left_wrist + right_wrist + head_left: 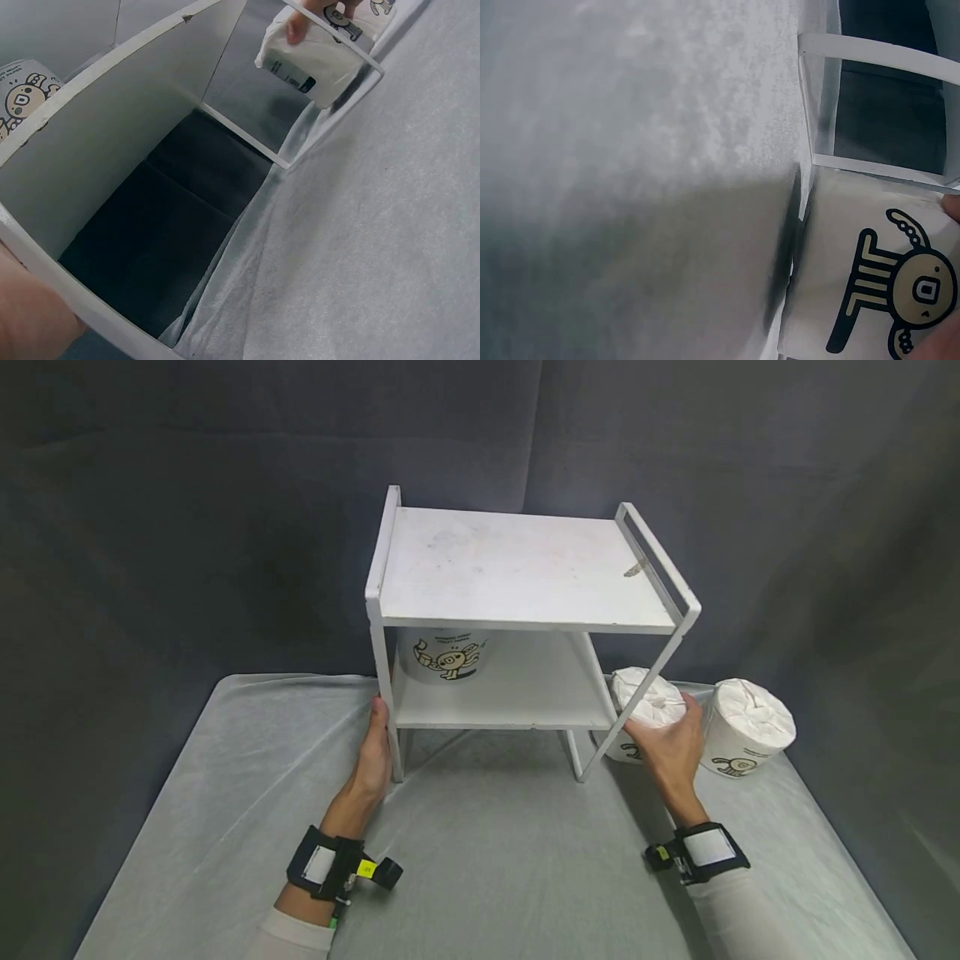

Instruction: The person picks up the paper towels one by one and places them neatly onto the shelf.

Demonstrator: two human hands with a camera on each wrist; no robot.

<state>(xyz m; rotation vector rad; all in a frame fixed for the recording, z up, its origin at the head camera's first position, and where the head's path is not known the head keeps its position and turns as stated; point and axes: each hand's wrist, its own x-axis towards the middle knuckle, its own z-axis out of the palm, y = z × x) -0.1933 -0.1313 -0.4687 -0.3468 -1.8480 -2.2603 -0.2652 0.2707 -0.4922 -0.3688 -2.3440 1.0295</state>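
A white two-tier shelf point(510, 568) stands on the cloth-covered table. My left hand point(372, 760) rests against the outer side of its left leg, the fingers pointing upward and partly hidden. In the left wrist view, a blurred part of that hand point(34, 311) shows beside the white frame. My right hand point(671, 752) grips a wrapped toilet roll point(648, 697) just outside the shelf's right leg. A dog-like cartoon point(922, 289) marks its white wrapper in the right wrist view. Another wrapped toilet roll point(453, 656) sits on the lower tier at the left.
A further wrapped toilet roll point(750, 727) stands right of my right hand, near the table's right edge. Pale cloth covers the table point(480, 860). Dark grey fabric point(225, 527) hangs behind it. The shelf's slanting right leg point(637, 702) crosses in front of the gripped roll.
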